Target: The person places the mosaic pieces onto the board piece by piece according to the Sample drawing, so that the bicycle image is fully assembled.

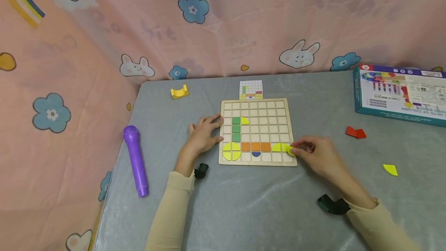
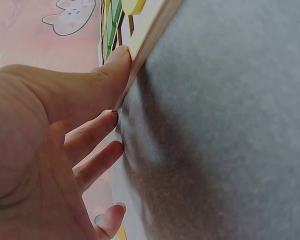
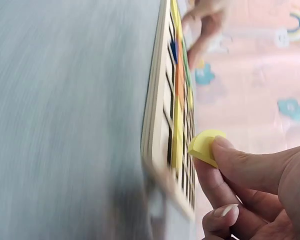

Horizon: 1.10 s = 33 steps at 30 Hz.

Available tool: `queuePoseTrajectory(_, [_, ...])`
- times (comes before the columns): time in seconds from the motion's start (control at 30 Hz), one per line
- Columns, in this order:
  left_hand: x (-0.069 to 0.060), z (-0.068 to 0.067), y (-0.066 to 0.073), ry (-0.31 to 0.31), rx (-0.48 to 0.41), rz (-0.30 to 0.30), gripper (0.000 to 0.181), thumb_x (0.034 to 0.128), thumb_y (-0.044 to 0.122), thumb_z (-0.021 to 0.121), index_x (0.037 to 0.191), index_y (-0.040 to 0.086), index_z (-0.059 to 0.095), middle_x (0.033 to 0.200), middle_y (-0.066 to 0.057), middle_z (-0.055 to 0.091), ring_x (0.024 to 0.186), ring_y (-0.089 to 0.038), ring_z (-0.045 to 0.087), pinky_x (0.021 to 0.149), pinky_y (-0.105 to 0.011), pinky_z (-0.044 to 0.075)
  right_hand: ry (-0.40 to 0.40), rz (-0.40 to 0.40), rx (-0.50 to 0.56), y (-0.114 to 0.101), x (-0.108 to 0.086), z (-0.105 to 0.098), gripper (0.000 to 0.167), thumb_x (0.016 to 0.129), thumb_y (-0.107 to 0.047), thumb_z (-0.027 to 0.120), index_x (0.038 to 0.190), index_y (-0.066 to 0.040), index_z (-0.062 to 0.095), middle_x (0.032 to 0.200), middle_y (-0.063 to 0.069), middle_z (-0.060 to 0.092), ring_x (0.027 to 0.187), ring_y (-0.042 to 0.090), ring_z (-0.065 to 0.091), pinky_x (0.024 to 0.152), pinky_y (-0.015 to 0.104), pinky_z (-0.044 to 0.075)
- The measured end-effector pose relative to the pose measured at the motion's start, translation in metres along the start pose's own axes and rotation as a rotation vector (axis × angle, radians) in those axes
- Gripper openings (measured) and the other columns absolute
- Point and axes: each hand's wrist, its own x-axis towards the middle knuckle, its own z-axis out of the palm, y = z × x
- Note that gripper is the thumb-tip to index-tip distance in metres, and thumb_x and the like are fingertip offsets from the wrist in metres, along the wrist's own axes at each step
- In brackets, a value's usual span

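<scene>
A square wooden grid board (image 1: 263, 129) lies on the table. My left hand (image 1: 203, 134) steadies its left edge; in the left wrist view, the thumb (image 2: 117, 70) rests against the rim and the other fingers are extended loosely. At the lower right corner, my right hand (image 1: 318, 156) pinches a yellow quarter-circle piece (image 3: 206, 145) between thumb and finger, over the board. Green squares (image 1: 236, 129) form a column on the grid, beside a yellow quarter circle (image 1: 245, 121). Lower down are orange squares (image 1: 256, 147), a blue half circle (image 1: 256, 154) and a yellow circle of quarters (image 1: 227, 155).
A small pattern card (image 1: 251, 89) touches the board's far edge. Two red pieces (image 1: 361, 134) and a loose yellow quarter circle (image 1: 390, 170) lie to the right, near a game box (image 1: 383, 109). Leftward are a yellow arch block (image 1: 179, 92) and a purple microphone (image 1: 136, 162).
</scene>
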Motion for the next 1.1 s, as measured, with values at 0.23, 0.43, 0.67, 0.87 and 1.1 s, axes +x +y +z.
queuePoseTrajectory(0.23, [0.000,0.000,0.000,-0.002,0.000,-0.005,0.070,0.0985,0.026,0.077,0.162,0.022,0.047,0.175,0.006,0.032,0.158,-0.023,0.031,0.111,-0.059,0.019,-0.077,-0.047,0.056,-0.018,0.006,0.018,0.010,0.090,-0.008,0.085,0.098,-0.005,0.080,0.074,0.001,0.065,0.064,0.013,0.046,0.056,0.026,0.034])
queuePoseTrajectory(0.43, [0.000,0.001,-0.001,0.000,0.002,-0.005,0.069,0.0988,0.026,0.077,0.162,0.023,0.047,0.175,0.006,0.032,0.158,-0.024,0.031,0.112,-0.061,0.019,-0.079,-0.087,0.030,-0.019,0.007,0.026,0.007,0.087,-0.007,0.087,0.091,-0.009,0.081,0.081,0.001,0.074,0.065,0.013,0.045,0.059,0.027,0.035])
queuePoseTrajectory(0.67, [-0.001,0.000,-0.001,0.000,-0.003,0.004,0.069,0.0991,0.026,0.076,0.162,0.022,0.047,0.175,0.005,0.032,0.158,-0.025,0.031,0.113,-0.062,0.018,-0.040,-0.094,-0.002,-0.015,0.007,0.030,0.008,0.084,-0.008,0.089,0.087,-0.010,0.082,0.090,0.004,0.072,0.073,0.016,0.047,0.066,0.030,0.037])
queuePoseTrajectory(0.87, [-0.001,-0.001,0.001,0.002,-0.004,0.005,0.069,0.0987,0.026,0.076,0.162,0.022,0.047,0.175,0.006,0.032,0.158,-0.024,0.031,0.113,-0.062,0.018,-0.022,-0.049,0.005,-0.014,0.009,0.031,0.020,0.083,-0.010,0.091,0.094,-0.007,0.075,0.100,0.012,0.066,0.083,0.022,0.048,0.073,0.035,0.036])
queuePoseTrajectory(1.1, [-0.001,-0.001,0.000,0.004,-0.004,0.006,0.069,0.0986,0.026,0.077,0.161,0.022,0.048,0.174,0.006,0.033,0.158,-0.024,0.031,0.114,-0.062,0.018,-0.017,-0.028,0.001,-0.012,0.011,0.030,0.021,0.084,-0.007,0.089,0.094,-0.006,0.071,0.106,0.016,0.062,0.095,0.031,0.053,0.081,0.043,0.040])
